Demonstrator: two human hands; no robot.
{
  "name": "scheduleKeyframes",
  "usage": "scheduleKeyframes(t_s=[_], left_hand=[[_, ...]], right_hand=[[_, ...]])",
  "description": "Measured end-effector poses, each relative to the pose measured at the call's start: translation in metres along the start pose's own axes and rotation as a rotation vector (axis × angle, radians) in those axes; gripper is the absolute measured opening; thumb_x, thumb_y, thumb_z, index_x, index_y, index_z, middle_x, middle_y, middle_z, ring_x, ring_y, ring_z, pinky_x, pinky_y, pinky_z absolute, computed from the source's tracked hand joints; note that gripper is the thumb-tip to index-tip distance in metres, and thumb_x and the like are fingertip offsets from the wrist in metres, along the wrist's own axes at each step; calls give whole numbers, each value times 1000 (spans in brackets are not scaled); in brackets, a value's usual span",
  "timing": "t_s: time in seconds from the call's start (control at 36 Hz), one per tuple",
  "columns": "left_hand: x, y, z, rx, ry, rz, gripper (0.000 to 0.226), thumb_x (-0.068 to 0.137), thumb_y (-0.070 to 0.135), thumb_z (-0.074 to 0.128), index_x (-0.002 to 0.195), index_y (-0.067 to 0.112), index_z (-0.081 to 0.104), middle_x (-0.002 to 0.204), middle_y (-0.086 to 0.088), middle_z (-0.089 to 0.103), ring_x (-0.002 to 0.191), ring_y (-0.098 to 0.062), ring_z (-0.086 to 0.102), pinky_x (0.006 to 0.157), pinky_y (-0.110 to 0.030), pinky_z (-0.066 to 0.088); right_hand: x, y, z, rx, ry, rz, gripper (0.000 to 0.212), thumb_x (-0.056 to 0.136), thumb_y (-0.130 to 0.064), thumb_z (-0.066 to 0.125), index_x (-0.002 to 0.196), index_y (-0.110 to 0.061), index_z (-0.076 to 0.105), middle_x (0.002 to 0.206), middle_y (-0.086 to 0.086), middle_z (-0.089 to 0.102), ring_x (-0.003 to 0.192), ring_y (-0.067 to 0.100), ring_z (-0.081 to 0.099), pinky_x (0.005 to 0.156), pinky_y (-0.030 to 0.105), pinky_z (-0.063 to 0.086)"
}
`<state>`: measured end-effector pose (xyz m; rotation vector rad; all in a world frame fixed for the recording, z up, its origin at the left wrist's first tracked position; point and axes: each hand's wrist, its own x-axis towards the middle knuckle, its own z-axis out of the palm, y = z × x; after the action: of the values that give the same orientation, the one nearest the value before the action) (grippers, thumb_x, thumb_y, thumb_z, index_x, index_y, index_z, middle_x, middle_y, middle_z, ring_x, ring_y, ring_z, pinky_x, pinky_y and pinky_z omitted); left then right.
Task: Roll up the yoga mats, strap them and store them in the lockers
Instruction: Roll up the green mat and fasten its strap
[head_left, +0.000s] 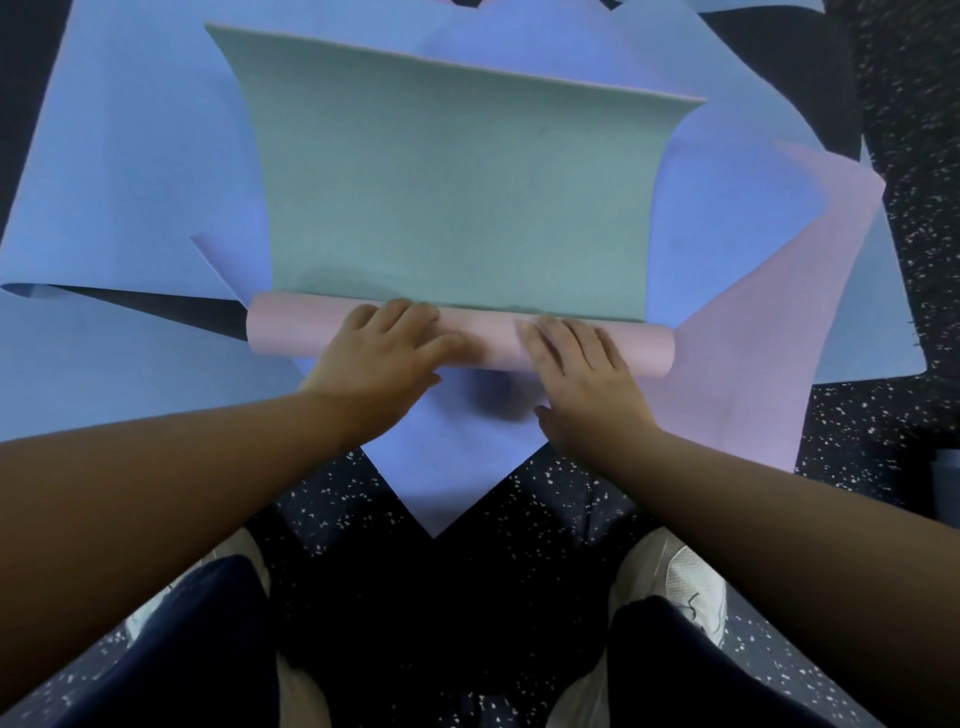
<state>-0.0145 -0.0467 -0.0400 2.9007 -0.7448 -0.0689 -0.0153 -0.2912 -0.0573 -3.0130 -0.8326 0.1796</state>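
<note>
Left hand (384, 348) and right hand (576, 364) press flat-fingered, gripping nothing, on the pink roll (291, 332); both sit near its middle; uneven pushing across the green mat (457, 197) could telescope it.

We reach both bare forearms forward and inward from the lower corners of the view, so that our hands lie near each other at the middle. Our left hand (387, 349) lies palm down, fingers loosely spread and bent a little over the roll (291, 327), thumb pointing right. Our right hand (582, 364) lies palm down just beside it, fingers straight and close together on the same roll, thumb tucked low at the near side. Neither hand grips.
</note>
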Motion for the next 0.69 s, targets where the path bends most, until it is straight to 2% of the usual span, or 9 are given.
scheduleKeyframes(t_s=[0.08,0.17,0.25,0.33,0.39,0.47,0.61,0.69], left_hand=[[0,3,4,49,-28,-14,75,57,23,88,124,24,53,117,-14,59,104,-34,55,83,-44,47],[0,1,5,78,-67,-12,91,49,24,92,128,20,47,120,-17,60,107,-36,59,85,-47,49],[4,-3,4,75,-104,-22,92,48,20,94,130,16,52,121,-18,60,109,-37,60,86,-51,49],[12,-6,1,53,-134,-41,78,62,12,87,133,11,55,128,-19,57,119,-40,55,95,-52,45],[18,-9,1,15,-154,-65,68,79,7,74,141,13,47,136,-16,51,128,-37,46,104,-52,36],[24,-15,5,-40,-148,-61,67,85,0,62,146,17,40,135,-12,50,127,-34,44,105,-49,33],[31,-20,7,-32,-189,-94,68,95,8,50,153,27,19,149,-1,34,138,-24,29,115,-41,18],[33,-22,6,-29,-187,-94,68,96,10,48,154,29,16,149,0,35,136,-25,31,115,-41,19]], right_hand=[[5,2,0,-4,4,10,95,60,-26,81,143,-5,42,138,16,49,121,37,47,105,51,36],[9,4,0,4,4,20,93,63,-26,80,145,-6,40,139,15,48,123,36,46,106,51,35],[15,6,-3,12,-8,28,89,69,-25,77,147,-7,37,140,14,47,125,36,44,108,51,31],[22,6,-5,8,6,51,87,72,-24,74,148,-7,35,139,13,47,125,36,44,108,51,30],[24,6,-3,5,28,68,87,69,-20,76,146,-7,38,136,13,51,122,36,47,105,52,34],[26,5,1,-7,56,83,88,65,-16,78,144,-6,41,132,13,54,118,36,51,103,52,38],[32,8,-5,-9,-6,89,80,82,-13,66,151,-10,27,141,12,45,127,35,41,110,50,24],[36,9,-6,-51,46,100,81,73,-9,75,145,-8,40,127,16,54,110,37,53,101,51,39]])
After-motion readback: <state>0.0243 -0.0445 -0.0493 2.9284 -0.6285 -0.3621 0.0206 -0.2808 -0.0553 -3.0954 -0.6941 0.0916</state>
